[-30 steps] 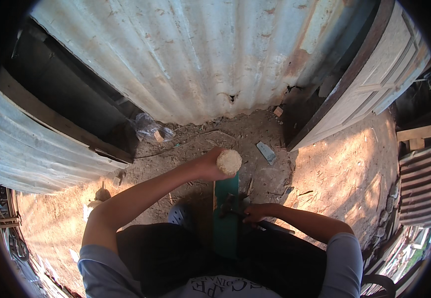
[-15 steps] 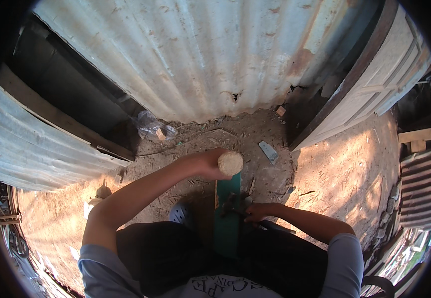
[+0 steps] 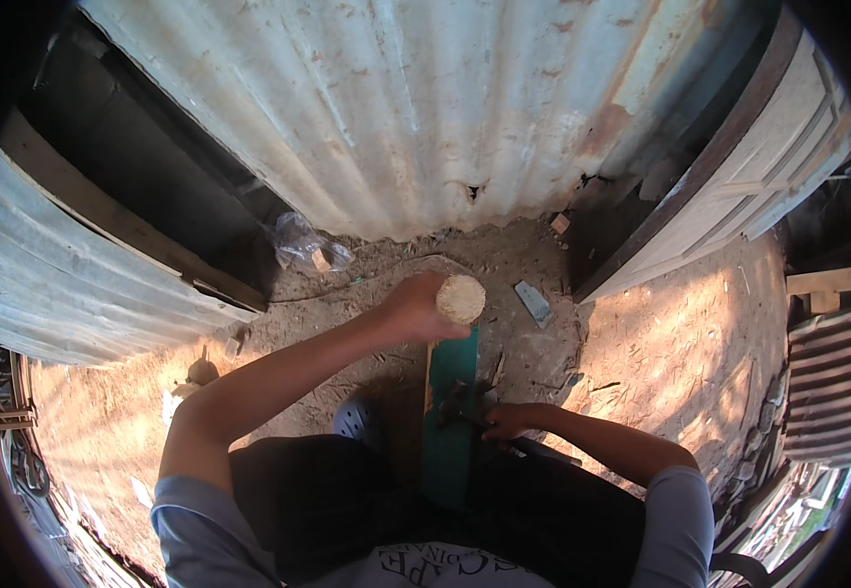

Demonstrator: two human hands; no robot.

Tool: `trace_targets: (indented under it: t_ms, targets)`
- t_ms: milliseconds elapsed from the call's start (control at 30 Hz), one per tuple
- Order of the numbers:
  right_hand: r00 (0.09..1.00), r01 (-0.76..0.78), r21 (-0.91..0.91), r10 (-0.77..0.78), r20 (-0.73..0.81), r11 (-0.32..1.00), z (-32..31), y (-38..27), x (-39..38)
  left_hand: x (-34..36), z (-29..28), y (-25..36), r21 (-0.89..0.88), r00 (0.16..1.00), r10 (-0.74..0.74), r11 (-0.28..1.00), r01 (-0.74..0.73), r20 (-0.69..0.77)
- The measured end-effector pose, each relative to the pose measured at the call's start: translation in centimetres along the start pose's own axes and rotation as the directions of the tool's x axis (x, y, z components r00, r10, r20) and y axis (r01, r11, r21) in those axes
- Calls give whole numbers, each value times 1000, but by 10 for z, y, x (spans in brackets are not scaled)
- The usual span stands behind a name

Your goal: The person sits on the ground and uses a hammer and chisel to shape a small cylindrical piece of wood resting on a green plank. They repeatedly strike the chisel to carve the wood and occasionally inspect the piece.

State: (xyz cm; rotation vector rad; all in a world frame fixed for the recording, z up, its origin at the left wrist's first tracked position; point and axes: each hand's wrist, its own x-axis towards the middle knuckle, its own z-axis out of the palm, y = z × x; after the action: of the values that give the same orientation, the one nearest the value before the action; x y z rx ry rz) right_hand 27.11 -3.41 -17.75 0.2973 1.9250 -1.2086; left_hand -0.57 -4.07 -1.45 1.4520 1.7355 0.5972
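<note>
My left hand (image 3: 413,309) is closed round a pale, round-ended piece of wood (image 3: 461,299), which I see almost end-on. Beneath it a green board (image 3: 453,456) runs from the wood back between my legs. A hammer (image 3: 453,403) with a dark head is in my right hand (image 3: 510,420), its fingers wrapped round the handle. The hammer head lies over the board, nearer to me than the wood; whether it touches the board I cannot tell. The lower length of the wood is hidden below its end face.
A corrugated metal wall (image 3: 386,127) rises ahead. A wooden door panel (image 3: 729,196) stands at the right. On the dirt ground are a flat grey fragment (image 3: 533,303), a clear plastic bag (image 3: 298,242) and a small brick-coloured block (image 3: 559,224). A blue-grey perforated shoe (image 3: 355,421) shows beside the board.
My left hand and the wood in it have moved slightly farther away from me. The right hand and hammer are nearly where they were.
</note>
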Motion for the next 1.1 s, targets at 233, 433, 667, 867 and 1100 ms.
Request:
trace_targets:
  t_ms: [233, 433, 667, 867, 1100]
  targets:
    - [998, -48, 31, 47, 29, 998, -2, -3, -1, 3, 12, 2, 29, 997, 81, 996, -81, 16]
    - [997, -73, 66, 71, 19, 995, -4, -8, -7, 4, -9, 13, -89, 971, -100, 989, 122, 215]
    - [999, -44, 18, 44, -1, 999, 0, -4, -3, 10, 1, -16, -35, 984, -51, 998, 58, 172]
    - [999, -51, 41, 50, 14, 998, -1, -3, -4, 2, -5, 6, 57, 981, -70, 997, 60, 183]
    - [971, 210, 62, -201, -130, 976, -17, -36, -27, 7, 15, -14, 7, 980, 182, 983, -183, 81]
